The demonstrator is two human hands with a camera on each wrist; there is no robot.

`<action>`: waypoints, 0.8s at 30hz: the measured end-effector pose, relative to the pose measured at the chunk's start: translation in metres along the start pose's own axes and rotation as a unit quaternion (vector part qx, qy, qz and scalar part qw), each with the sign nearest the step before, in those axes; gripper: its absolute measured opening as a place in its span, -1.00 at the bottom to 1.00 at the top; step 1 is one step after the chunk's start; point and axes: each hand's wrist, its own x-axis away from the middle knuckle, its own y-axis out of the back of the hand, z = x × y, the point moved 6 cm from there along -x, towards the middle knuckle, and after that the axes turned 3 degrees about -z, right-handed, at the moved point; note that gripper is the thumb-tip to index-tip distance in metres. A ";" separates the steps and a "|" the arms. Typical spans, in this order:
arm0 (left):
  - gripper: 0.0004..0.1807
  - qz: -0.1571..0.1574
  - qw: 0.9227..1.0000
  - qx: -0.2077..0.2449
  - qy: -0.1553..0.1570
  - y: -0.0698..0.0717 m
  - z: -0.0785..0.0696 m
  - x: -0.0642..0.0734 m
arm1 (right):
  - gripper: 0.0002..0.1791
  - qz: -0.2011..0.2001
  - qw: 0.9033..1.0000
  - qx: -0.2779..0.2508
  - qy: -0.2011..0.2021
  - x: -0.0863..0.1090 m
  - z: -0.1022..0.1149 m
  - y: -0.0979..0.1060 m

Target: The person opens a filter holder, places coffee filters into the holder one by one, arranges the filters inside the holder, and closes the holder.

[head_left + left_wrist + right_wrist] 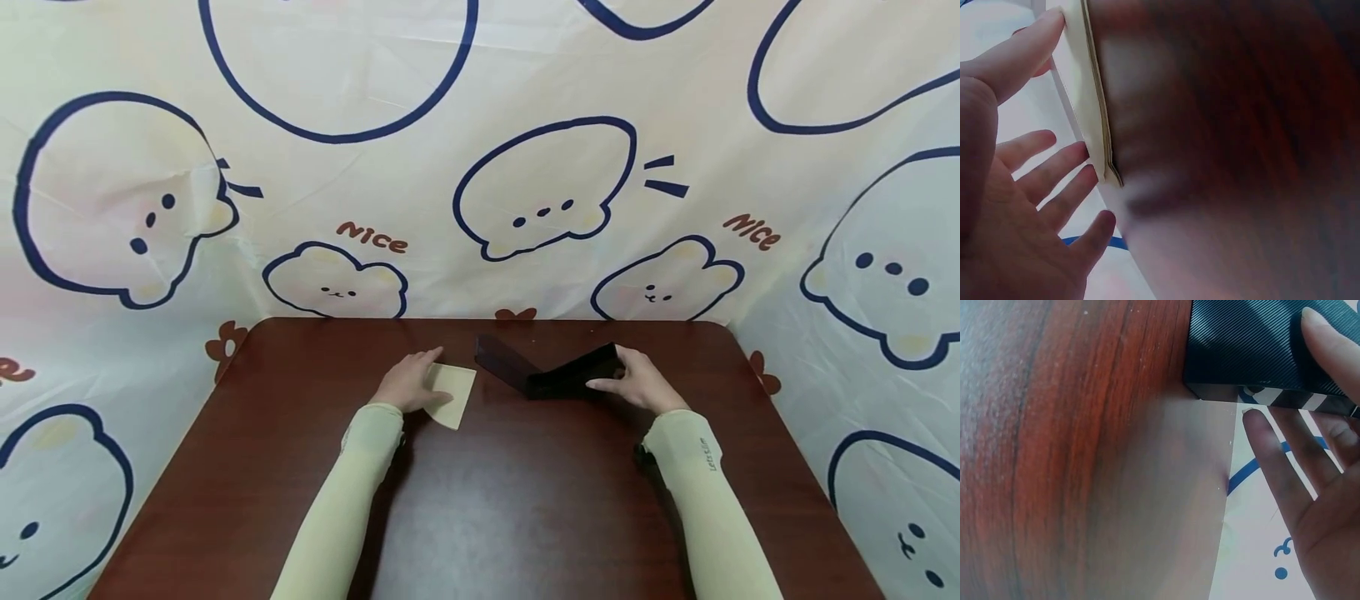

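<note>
Soft, even light fills the head view, with pale glare on the tabletop and shadows beside the sleeves; the left wrist view is dim, hazy.

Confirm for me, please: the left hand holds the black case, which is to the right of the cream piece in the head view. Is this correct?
Not quite: the hand is wrong. The head view shows the right hand holding the black case, which is indeed to the right of the cream piece.
</note>
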 end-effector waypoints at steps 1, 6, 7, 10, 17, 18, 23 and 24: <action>0.05 -0.002 1.000 -0.002 0.001 0.000 0.000 -0.001 | -0.25 0.001 1.000 0.000 0.000 0.000 0.000 0.001; 0.06 -0.007 1.000 -0.013 0.013 -0.001 0.001 -0.001 | -0.14 0.004 1.000 0.002 -0.011 0.001 -0.001 0.002; 0.07 -0.010 1.000 -0.016 0.011 0.000 0.001 -0.001 | -0.10 0.006 1.000 0.002 -0.012 0.001 -0.001 0.002; 0.08 -0.020 0.999 -0.024 0.002 0.001 0.002 -0.002 | 0.02 0.011 1.000 -0.004 -0.015 0.000 -0.002 0.002; 0.08 -0.051 0.997 -0.049 -0.025 0.006 -0.002 -0.001 | -0.26 0.005 1.000 -0.019 -0.001 0.000 -0.002 0.000; 0.08 -0.057 0.997 -0.052 -0.028 0.006 -0.003 -0.001 | -0.28 0.004 1.000 -0.020 0.000 0.001 -0.001 0.000; 0.04 -0.078 0.995 -0.056 -0.042 0.008 -0.008 -0.001 | -0.26 -0.001 1.000 -0.020 0.000 0.001 -0.001 0.001; 0.03 -0.078 0.994 -0.058 -0.044 0.008 -0.010 -0.001 | -0.30 -0.002 1.000 -0.023 -0.001 0.001 -0.002 0.001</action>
